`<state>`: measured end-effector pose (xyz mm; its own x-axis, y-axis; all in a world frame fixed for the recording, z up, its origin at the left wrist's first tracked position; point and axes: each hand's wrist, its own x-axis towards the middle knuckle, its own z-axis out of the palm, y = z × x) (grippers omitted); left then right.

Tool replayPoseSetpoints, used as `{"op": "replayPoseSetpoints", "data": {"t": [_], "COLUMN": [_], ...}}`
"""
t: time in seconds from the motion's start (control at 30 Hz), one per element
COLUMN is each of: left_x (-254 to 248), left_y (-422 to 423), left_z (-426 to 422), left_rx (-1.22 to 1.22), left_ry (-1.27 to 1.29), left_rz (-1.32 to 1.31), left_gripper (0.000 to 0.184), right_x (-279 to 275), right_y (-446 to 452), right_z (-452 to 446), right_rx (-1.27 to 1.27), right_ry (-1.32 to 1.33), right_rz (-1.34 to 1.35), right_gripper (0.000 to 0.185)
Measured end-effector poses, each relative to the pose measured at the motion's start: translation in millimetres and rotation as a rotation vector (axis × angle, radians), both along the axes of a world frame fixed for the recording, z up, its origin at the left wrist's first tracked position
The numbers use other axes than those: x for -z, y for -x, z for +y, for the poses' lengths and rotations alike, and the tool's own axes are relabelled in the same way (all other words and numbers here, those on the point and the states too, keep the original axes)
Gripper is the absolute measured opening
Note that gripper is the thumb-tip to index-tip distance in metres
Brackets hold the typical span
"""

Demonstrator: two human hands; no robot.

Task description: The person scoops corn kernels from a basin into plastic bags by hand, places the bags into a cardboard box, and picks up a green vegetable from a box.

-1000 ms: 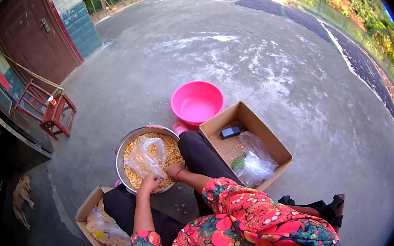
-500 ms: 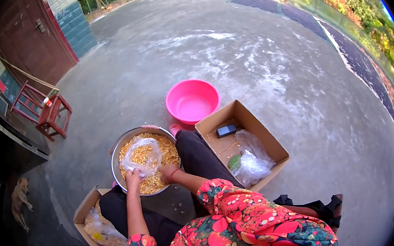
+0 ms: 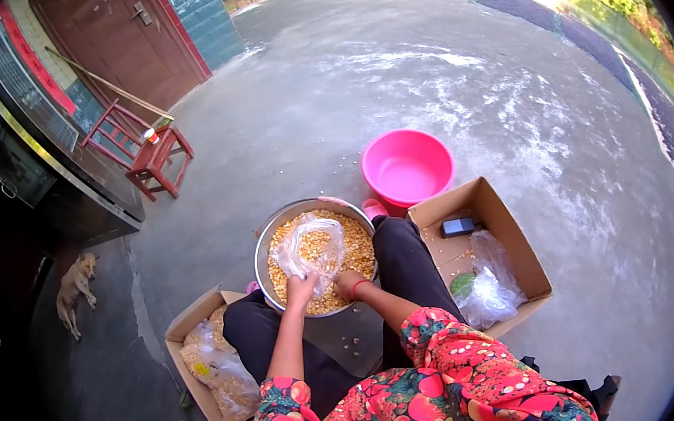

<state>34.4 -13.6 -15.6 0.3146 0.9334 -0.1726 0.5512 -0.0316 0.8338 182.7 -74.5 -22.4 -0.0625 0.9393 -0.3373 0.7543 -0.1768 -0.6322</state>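
A round metal basin [image 3: 263, 244] full of yellow corn kernels [image 3: 359, 250] stands between my knees. Over the kernels lies a clear plastic bag [image 3: 312, 245] with its mouth spread wide. My left hand [image 3: 302, 287] is closed on the near edge of this bag. Just to its right, my right hand [image 3: 347, 284], with a red band at the wrist, is low at the kernels beside the bag. Its fingers are partly hidden, and I cannot make out what they hold.
Beyond the basin is a pink tub [image 3: 408, 167]. A cardboard box [image 3: 526, 269] at right holds a dark device [image 3: 457, 227] and plastic bags [image 3: 489, 298]. Another box [image 3: 201, 311] at lower left holds bagged kernels [image 3: 223, 368]. A red chair [image 3: 162, 159] and a dog [image 3: 76, 293] are at left.
The whole view has shifted, so the basin, tub and boxes appear farther right. My left hand has moved a little along the bag's near edge. The bag's mouth has changed shape slightly.
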Motion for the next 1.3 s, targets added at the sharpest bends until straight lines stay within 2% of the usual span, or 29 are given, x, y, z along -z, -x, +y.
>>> {"op": "replayPoseSetpoints", "data": {"t": [0.03, 0.07, 0.1, 0.13, 0.2, 0.23, 0.3, 0.37, 0.4, 0.43, 0.47, 0.53, 0.67, 0.73, 0.77, 0.87, 0.9, 1.0, 1.1, 1.13, 1.17, 1.23, 1.3], "left_x": [-9, -15, -17, -19, -25, -21, -17, -18, -31, -31, -20, -10, -31, -26, -24, -30, -20, 7, 18, 16, 14, 5, -17], "left_y": [2, 5, 8, 11, 14, 17, 29, 40, 38, 37, 33, 31, 23, 23, 24, 21, 23, 28, 33, 32, 30, 25, 22], "left_z": [-4, -6, -4, -1, 2, 5, 9, 8, 5, 5, 9, 6, -8, -6, -6, -8, -3, 11, 21, 18, 17, 13, 4], "left_rx": [-0.117, -0.233, -0.241, -0.308, -0.421, -0.429, -0.417, -0.374, -0.394, -0.425, -0.408, -0.348, -0.321, -0.204, -0.21, -0.288, -0.295, -0.412, -0.433, -0.432, -0.434, -0.399, -0.39], "left_ry": [0.125, 0.249, 0.245, 0.278, 0.306, 0.305, 0.29, 0.301, 0.309, 0.35, 0.407, 0.424, 0.372, 0.225, 0.231, 0.184, 0.19, 0.15, 0.146, 0.02, 0.024, -0.019, -0.016], "left_rz": [-0.257, -0.517, -0.517, -0.654, -0.882, -0.883, -0.913, -0.899, -0.851, -0.767, -0.766, -0.73, -0.607, -0.457, -0.456, -0.153, -0.154, -0.37, -0.355, -0.203, -0.206, 0.008, 0.062], "left_gripper": [0.026, 0.022, 0.022, 0.02, 0.018, 0.018, 0.016, 0.016, 0.017, 0.017, 0.015, 0.018, 0.023, 0.024, 0.024, 0.023, 0.023, 0.027, 0.025, 0.027, 0.027, 0.035, 0.035], "right_x": [15, 31, 6, -2, -8, -6, -1, 10, -6, -9, -8, -8, -10, -7, -5, -9, -8, -9, -24, -33, -38, -44, -49], "right_y": [4, 2, -3, -5, -8, -12, -16, -12, -11, -15, -21, -24, -20, -22, -21, -21, -21, -23, -26, -25, -25, -24, -15], "right_z": [7, 8, 4, 4, 7, 8, 11, 12, 11, 13, 12, 6, 1, 5, 6, 5, 6, 6, 7, 8, 11, 22, 33], "right_rx": [0.026, 0.112, 0.198, 0.189, 0.322, 0.315, 0.293, 0.274, 0.312, 0.335, 0.36, 0.329, 0.385, 0.406, 0.406, 0.368, 0.365, 0.432, 0.474, 0.506, 0.507, 0.538, 0.536], "right_ry": [-0.106, 0.077, 0.262, 0.262, 0.388, 0.393, 0.477, 0.427, 0.409, 0.54, 0.459, 0.46, 0.4, 0.4, 0.409, 0.439, 0.448, 0.422, 0.455, 0.44, 0.443, 0.303, 0.279], "right_rz": [0.065, 0.27, 0.468, 0.467, 0.717, 0.716, 0.89, 1.016, 1.008, 1.069, 1.057, 1.046, 0.982, 1.02, 1.019, 1.001, 0.998, 1.056, 1.157, 1.207, 1.202, 1.262, 1.244], "right_gripper": [0.027, 0.028, 0.029, 0.029, 0.03, 0.03, 0.031, 0.032, 0.031, 0.032, 0.029, 0.023, 0.021, 0.021, 0.021, 0.02, 0.02, 0.019, 0.018, 0.018, 0.018, 0.017, 0.021]}}
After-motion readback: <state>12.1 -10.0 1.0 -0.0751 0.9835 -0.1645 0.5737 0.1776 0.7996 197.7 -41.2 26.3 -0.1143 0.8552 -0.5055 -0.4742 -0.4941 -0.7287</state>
